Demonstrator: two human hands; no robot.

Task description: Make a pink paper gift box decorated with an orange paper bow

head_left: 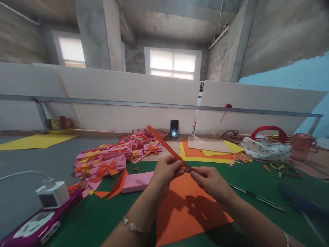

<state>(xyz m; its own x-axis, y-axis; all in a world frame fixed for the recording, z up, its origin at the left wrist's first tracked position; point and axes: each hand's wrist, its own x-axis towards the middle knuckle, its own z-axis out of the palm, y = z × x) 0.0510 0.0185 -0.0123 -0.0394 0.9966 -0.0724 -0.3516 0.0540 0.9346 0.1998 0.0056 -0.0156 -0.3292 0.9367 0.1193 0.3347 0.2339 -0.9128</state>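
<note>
left hand (166, 170) pinches near end of orange paper strip (164, 144), fingers closed on it | right hand (209, 180) pinches same end, closed | strip slants up-left above orange sheet (185, 209) | pink box (136, 181) left of sheet | advice: keep strip taut, edges aligned, crease firmly

A heap of pink boxes with bows (110, 159) lies at the left of the green mat (257, 178). A single pink box (136, 181) sits nearer. Farther back, a phone (174, 128) leans against the wall. Stacked yellow and orange sheets (205, 152) lie beside a patterned bag (266, 147), and a charger (52, 193) sits at the left edge.
</note>
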